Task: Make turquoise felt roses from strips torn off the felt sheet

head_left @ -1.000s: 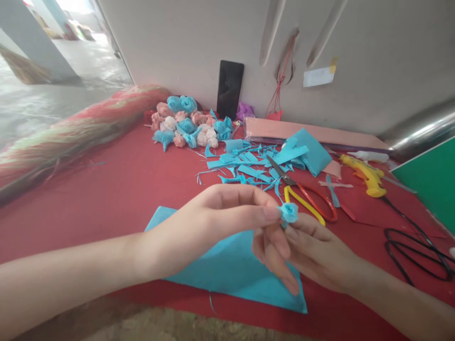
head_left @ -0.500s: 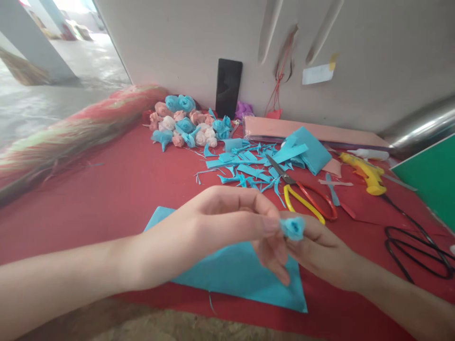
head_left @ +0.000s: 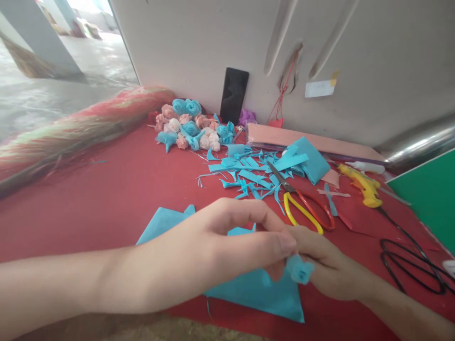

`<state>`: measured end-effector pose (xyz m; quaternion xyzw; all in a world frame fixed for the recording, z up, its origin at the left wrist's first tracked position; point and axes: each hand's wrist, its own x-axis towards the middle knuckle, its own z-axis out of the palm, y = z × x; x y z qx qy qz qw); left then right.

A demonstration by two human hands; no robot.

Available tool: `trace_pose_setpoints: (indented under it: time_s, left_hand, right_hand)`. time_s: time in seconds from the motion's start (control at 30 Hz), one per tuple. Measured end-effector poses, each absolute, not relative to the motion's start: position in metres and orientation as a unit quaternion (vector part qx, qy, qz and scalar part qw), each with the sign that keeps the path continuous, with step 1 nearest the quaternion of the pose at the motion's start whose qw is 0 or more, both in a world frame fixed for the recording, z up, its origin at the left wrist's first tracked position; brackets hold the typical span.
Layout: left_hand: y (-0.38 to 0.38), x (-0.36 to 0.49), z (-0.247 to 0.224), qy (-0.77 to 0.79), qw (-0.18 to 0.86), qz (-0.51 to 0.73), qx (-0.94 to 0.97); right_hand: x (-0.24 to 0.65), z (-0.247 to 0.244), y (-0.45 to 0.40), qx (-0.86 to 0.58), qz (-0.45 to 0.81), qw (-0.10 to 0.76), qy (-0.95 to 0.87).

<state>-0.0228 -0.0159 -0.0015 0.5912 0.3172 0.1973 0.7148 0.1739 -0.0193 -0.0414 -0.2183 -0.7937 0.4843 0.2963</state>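
Note:
A small rolled blue paper flower (head_left: 300, 270) hangs between my hands, its open end facing down and right. My left hand (head_left: 231, 241) pinches at its upper left with thumb and index finger. Against it from the right, my right hand (head_left: 325, 260) has its fingers closed round the flower's base; their tips are partly hidden behind my left hand. Beneath both hands lies a sheet of blue paper (head_left: 256, 293) on the red tabletop (head_left: 106, 203).
Scissors (head_left: 293, 194) lie beside blue paper scraps (head_left: 249, 170). Finished paper flowers (head_left: 192, 128) are piled at the back, near an upright phone (head_left: 234, 96). At right are a yellow glue gun (head_left: 362, 184), its black cord (head_left: 412, 265) and a green board (head_left: 430, 189).
Both hands and the blue flower have moved lower in view, and the flower has tipped downward. My left hand has shifted right over my right fingertips. The whole view has shifted slightly.

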Motion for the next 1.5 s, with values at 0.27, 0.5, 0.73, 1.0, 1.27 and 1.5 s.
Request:
trace_pose_setpoints:
  time_s: [0.27, 0.5, 0.73, 1.0, 1.27, 1.5]
  left_hand:
    - [-0.014, -0.022, 0.001, 0.316, 0.701, 0.175, 0.615]
    - [-0.013, -0.027, 0.002, 0.326, 0.64, 0.17, 0.675]
    - [-0.012, -0.027, 0.004, 0.35, 0.64, 0.138, 0.67]
    - [-0.01, -0.027, 0.007, 0.34, 0.675, 0.142, 0.639]
    - [-0.011, -0.024, 0.009, 0.302, 0.73, 0.154, 0.593]
    - [-0.007, -0.022, 0.008, 0.297, 0.755, 0.135, 0.569]
  right_hand:
    - [0.173, -0.04, -0.018, -0.202, 0.418, 0.28, -0.841]
    - [0.174, -0.044, -0.018, -0.203, 0.374, 0.275, -0.862]
    - [0.175, -0.045, -0.017, -0.217, 0.411, 0.254, -0.848]
    - [0.175, -0.049, -0.018, -0.198, 0.493, 0.27, -0.803]
    - [0.175, -0.058, -0.019, -0.153, 0.637, 0.298, -0.694]
    - [0.173, -0.06, -0.023, -0.161, 0.663, 0.275, -0.678]
